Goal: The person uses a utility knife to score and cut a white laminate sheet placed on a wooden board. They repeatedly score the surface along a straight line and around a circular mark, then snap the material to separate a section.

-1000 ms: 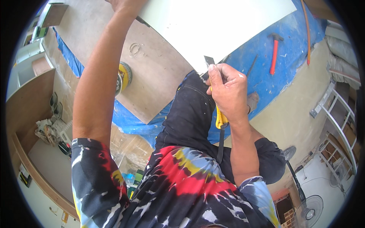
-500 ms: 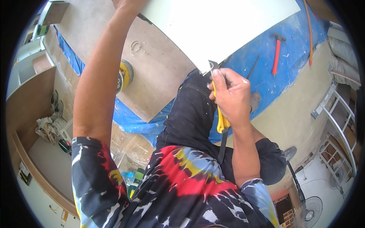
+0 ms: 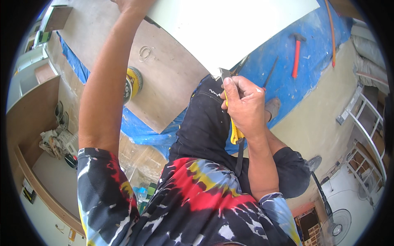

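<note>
The yellow knife [image 3: 235, 133] has shifted left mid-frame, gripped in the right hand [image 3: 245, 98], bringing its blade [image 3: 224, 74] beside the white panel [image 3: 234, 30]; I can't tell whether the left hand [image 3: 133, 5] grips.

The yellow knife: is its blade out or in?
Out: the grey blade projects beyond the right hand, near a corner of the white sheet.

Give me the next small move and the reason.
Perhaps ease the yellow knife along the edge of the white panel: the right hand holds it with the blade by the near corner, and a white curl lies on the trouser leg.
</note>
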### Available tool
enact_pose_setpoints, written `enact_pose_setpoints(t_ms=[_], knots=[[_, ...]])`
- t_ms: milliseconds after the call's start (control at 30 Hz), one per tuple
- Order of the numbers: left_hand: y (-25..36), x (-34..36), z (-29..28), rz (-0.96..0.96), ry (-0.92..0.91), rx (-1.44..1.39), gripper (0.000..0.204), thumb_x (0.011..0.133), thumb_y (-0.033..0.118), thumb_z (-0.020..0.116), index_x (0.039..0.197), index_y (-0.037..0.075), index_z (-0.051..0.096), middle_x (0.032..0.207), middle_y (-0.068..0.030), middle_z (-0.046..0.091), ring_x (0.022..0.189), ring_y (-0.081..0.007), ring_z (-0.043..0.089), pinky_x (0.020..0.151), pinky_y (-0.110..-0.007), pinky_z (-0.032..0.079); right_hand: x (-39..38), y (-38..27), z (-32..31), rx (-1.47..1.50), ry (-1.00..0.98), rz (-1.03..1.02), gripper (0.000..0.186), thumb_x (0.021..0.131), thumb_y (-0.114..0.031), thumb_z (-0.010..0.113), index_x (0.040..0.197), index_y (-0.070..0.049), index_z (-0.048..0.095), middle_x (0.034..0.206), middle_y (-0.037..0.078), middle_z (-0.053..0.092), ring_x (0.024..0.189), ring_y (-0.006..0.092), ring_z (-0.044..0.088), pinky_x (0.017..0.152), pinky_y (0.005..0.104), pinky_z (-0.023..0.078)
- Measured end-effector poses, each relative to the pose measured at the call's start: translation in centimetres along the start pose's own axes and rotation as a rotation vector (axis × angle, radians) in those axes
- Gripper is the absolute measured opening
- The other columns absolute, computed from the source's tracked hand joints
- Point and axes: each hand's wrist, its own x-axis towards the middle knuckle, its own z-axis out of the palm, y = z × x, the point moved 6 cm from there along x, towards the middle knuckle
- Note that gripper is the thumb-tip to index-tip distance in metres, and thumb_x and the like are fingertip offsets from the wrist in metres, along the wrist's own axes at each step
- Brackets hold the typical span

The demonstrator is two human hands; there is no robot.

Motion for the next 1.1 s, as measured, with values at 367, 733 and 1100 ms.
enact_pose_setpoints(t_ms=[367,733,1100], knots=[[0.2,-0.1,-0.1,-0.012,-0.019,-0.005,0.06,0.106,0.047,0.047,0.153,0.009,0.046,0.16,-0.0133,0.04,0.152,-0.031,0.031,0.123,-0.058,0.024,0.4,-0.1,0.4,0.084,0.037,-0.036,0.027,0.101,-0.018,0.065,0.084,0.003,0.068,0.065,0.01,0.066,0.054,0.0166,0.064,0.054,0.0313,0.047],[-0.2,-0.1,0.2,0.008,0.01,-0.007,0.061,0.106,0.047,0.046,0.152,0.008,0.047,0.16,-0.0136,0.041,0.151,-0.0324,0.031,0.122,-0.057,0.026,-0.2,-0.1,0.5,0.062,0.038,-0.002,0.025,0.099,-0.015,0.067,0.083,0.003,0.067,0.066,0.011,0.066,0.054,0.0167,0.062,0.054,0.0336,0.047],[-0.5,0.3,0.3,-0.004,0.018,0.038,0.059,0.106,0.047,0.047,0.152,0.01,0.048,0.159,-0.0135,0.041,0.15,-0.0321,0.033,0.121,-0.059,0.028,-1.6,0.4,-0.2,0.092,0.095,-0.082,0.024,0.102,-0.015,0.064,0.086,0.003,0.068,0.067,0.008,0.067,0.058,0.0138,0.065,0.055,0.0302,0.05]])
